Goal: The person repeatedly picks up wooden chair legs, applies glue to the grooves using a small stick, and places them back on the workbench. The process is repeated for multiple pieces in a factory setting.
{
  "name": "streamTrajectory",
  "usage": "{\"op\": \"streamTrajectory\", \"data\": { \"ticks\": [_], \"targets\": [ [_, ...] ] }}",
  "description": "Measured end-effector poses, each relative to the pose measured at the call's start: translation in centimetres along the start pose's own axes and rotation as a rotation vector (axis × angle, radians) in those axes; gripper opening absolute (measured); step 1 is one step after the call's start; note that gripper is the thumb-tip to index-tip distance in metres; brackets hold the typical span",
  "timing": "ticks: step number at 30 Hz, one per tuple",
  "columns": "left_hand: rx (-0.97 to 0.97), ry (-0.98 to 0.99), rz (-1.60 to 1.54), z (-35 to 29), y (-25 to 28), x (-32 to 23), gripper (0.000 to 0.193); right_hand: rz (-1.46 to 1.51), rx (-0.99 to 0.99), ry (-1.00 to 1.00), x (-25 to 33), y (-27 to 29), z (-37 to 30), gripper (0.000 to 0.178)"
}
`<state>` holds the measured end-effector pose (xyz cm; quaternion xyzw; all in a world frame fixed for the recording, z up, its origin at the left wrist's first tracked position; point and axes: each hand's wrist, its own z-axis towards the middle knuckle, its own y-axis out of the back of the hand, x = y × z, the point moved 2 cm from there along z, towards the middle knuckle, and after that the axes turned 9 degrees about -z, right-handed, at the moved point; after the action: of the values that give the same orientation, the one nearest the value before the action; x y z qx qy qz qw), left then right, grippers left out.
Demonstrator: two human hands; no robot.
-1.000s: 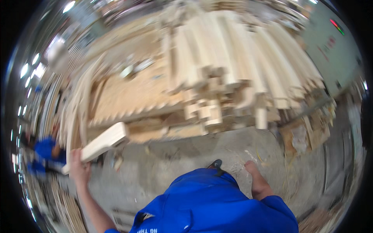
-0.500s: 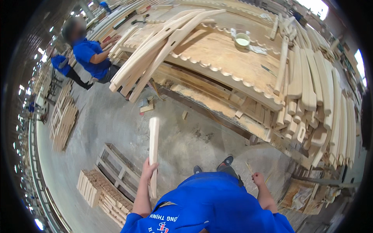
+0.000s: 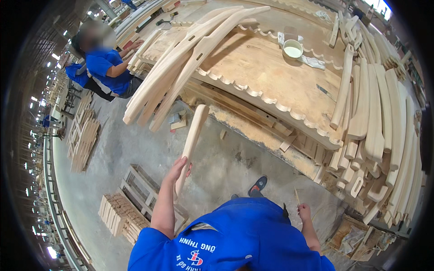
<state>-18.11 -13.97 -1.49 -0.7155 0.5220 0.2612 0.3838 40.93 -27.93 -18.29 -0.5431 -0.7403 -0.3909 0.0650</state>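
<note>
My left hand (image 3: 177, 170) is wrapped round a long pale wooden piece (image 3: 195, 128), gripping it below its middle. The piece tilts, with its thick end up towards the workbench (image 3: 266, 92). Off to the right, my right hand (image 3: 304, 211) is closed round a thin light stick (image 3: 296, 195), whose tip points away from me. Several curved wooden parts (image 3: 181, 67), some with slots, lie in a stack across the bench's left part and jut past its near edge.
A bowl of pale liquid (image 3: 292, 49) stands on the bench by a white cloth (image 3: 313, 62) and a thin-bladed tool (image 3: 324, 91). Curved wooden parts (image 3: 374, 113) are piled at the right. A pallet (image 3: 140, 185) and stacked wood (image 3: 115, 214) occupy the left floor. A co-worker (image 3: 106, 65) stands far left.
My left hand has lifted the wooden piece forward and tilted its far end to the right, nearer the bench. My right hand still holds the thin stick. The view has shifted slightly.
</note>
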Motion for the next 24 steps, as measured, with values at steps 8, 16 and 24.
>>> {"op": "streamTrajectory", "data": {
  "ticks": [8,16,24],
  "targets": [
    [-0.142,-0.054,0.08,1.0,-0.4,-1.5,0.044,-0.13,0.055,0.071,3.1,0.4,5.1,0.011],
    [-0.158,-0.011,0.127,1.5,1.9,-2.3,0.042,-0.093,0.006,0.098,6.2,-0.3,5.6,0.011],
    [-0.064,0.05,0.217,4.3,6.0,-5.0,0.038,-0.055,-0.08,0.044,7.5,-6.9,0.8,0.011]
  ]
}}
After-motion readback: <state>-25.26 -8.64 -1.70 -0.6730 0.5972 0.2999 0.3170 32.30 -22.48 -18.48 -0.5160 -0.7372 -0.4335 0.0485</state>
